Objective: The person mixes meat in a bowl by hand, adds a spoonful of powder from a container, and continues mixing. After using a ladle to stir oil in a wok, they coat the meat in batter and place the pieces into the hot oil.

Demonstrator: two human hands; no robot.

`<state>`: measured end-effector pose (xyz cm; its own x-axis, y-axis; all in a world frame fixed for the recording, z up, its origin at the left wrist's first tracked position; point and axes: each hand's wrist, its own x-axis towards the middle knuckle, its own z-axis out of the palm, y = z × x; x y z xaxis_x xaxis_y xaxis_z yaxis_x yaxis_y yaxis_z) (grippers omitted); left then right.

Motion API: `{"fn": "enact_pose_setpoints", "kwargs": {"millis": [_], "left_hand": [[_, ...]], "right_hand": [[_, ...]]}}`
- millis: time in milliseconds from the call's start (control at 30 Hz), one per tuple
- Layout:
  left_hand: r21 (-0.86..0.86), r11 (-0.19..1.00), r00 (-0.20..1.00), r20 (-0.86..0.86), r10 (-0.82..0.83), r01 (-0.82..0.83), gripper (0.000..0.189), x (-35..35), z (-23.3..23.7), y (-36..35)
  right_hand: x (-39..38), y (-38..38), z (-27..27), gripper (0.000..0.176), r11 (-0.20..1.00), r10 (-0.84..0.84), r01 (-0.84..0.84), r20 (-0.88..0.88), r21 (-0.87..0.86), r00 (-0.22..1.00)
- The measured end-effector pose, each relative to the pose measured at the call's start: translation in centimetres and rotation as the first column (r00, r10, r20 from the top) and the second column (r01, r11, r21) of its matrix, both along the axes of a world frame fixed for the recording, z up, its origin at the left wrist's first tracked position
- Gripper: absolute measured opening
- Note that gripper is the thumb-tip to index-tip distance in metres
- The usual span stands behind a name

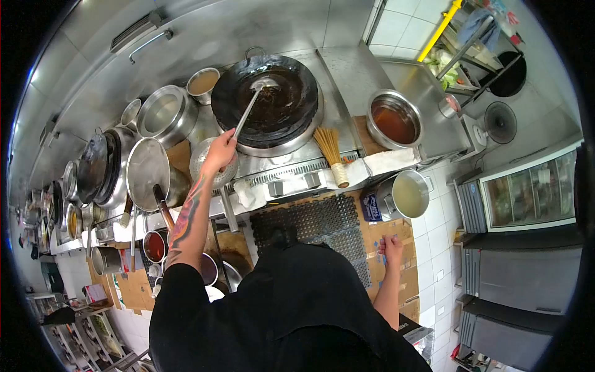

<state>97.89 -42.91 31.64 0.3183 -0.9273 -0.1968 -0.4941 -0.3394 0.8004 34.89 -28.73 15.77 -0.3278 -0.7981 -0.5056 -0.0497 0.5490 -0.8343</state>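
Note:
My left hand [220, 152] is closed round the handle of a long metal ladle [249, 111]. The ladle's bowl rests inside a large black wok [223, 93] on the stove, at the edge of dark liquid [282, 99]. My right hand [391, 249] hangs low at the right, above the cardboard on the floor and below a pot of pale liquid [411, 193]. Its fingers are curled, and too small to show whether they hold anything. Just right of the wok a bamboo brush [330, 152] leans over the stove's front edge.
A steel bowl of red-brown sauce [395, 121] stands at the right of the counter. Left of the wok are a perforated ladle [201, 158], a mesh strainer [147, 173] and steel pots [164, 111]. A black rubber mat [310, 226] lies on the floor; a glass-door fridge [530, 189] stands right.

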Motion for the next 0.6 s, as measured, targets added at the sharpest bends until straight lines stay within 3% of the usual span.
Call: {"fn": "enact_pose_setpoints", "kwargs": {"millis": [200, 400, 533, 600], "left_hand": [[-0.089, 0.992, 0.985, -0.155, 0.076, -0.090, 0.048, -1.9, -1.9, -4.1], [-0.030, 0.998, 0.998, -0.001, 0.057, -0.057, 0.048, -4.6, 0.5, -3.3], [0.019, 0.999, 1.000, 0.010, 0.028, -0.028, 0.049, -5.0, 1.3, -0.5], [0.022, 1.000, 0.999, 0.050, 0.018, -0.019, 0.049, -5.0, 1.5, 1.1]], "right_hand": [[-2.2, 1.1, -1.1, 0.014, 0.996, -0.083, 0.083, 0.045, -0.010, 0.996], [-3.9, 1.2, -1.6, 0.015, 0.996, -0.084, 0.084, 0.128, 0.008, 0.988], [-5.5, 0.3, -2.5, 0.014, 1.000, -0.010, 0.008, 0.140, 0.013, 0.990], [-6.2, -0.7, -3.0, 0.015, 0.999, 0.044, -0.044, 0.049, 0.013, 0.998]]}}
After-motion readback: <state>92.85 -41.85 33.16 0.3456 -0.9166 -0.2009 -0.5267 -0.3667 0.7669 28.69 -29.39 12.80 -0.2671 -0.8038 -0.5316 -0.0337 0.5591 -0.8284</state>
